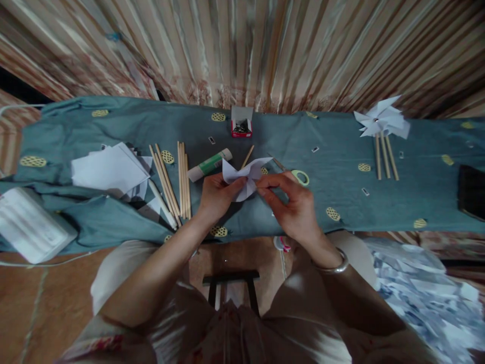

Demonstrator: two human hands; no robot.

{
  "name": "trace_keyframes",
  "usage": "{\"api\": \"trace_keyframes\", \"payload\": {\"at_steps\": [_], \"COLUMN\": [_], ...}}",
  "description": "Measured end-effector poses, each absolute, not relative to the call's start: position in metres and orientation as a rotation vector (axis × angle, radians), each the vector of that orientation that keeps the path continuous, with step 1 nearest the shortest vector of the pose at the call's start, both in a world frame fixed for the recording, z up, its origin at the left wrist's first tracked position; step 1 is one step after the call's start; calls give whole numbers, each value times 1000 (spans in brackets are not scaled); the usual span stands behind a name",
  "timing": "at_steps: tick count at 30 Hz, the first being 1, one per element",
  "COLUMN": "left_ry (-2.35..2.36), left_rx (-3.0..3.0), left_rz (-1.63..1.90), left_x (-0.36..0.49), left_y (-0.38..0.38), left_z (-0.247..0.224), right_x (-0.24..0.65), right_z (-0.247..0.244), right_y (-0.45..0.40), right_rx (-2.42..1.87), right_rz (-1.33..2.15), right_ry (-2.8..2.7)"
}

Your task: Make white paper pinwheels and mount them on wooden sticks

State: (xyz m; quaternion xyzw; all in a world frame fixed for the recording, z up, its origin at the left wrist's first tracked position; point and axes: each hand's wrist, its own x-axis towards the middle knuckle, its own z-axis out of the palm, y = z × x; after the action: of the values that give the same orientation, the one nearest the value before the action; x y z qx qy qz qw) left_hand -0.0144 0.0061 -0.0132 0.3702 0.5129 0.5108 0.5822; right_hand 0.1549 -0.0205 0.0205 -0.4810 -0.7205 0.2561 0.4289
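Note:
A white paper pinwheel head [248,184] with curled blades is pinched in my left hand [216,197], the thumb pressing near its middle. At its right side, my right hand [293,202] closes thumb and forefinger against the paper. Whether those fingertips hold a small piece or just the paper's edge cannot be made out. Just behind the pinwheel lies a wooden stick [247,156], partly covered by the paper. Scissors [300,177] with pale green handles rest beyond my right hand. A green and white glue stick [210,165] lies beyond my left hand.
An opened small red box [241,128] of dark metal bits stands at the back. On the left are a stack of white paper [109,169], several wooden sticks [183,179], a white pen [162,203] and a white package [36,225]. Finished pinwheels [382,121] lie on the right.

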Motion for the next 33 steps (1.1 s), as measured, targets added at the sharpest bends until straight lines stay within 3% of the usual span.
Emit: {"api": "trace_keyframes", "payload": {"at_steps": [5,23,33], "left_ry": [1172,1108,1148], "left_rx": [869,765,821], "left_rz": [1139,1077,1075], "left_x": [-10,-9,-8], "left_y": [0,-2,-3], "left_z": [-9,-3,-1], "right_x": [152,157,157], "right_z": [14,2,-1], "right_y": [-20,-10,-8], "right_rx": [-1191,-1219,-1192], "right_rz": [443,807,804], "right_ry": [-1853,-1655,-1673]}}
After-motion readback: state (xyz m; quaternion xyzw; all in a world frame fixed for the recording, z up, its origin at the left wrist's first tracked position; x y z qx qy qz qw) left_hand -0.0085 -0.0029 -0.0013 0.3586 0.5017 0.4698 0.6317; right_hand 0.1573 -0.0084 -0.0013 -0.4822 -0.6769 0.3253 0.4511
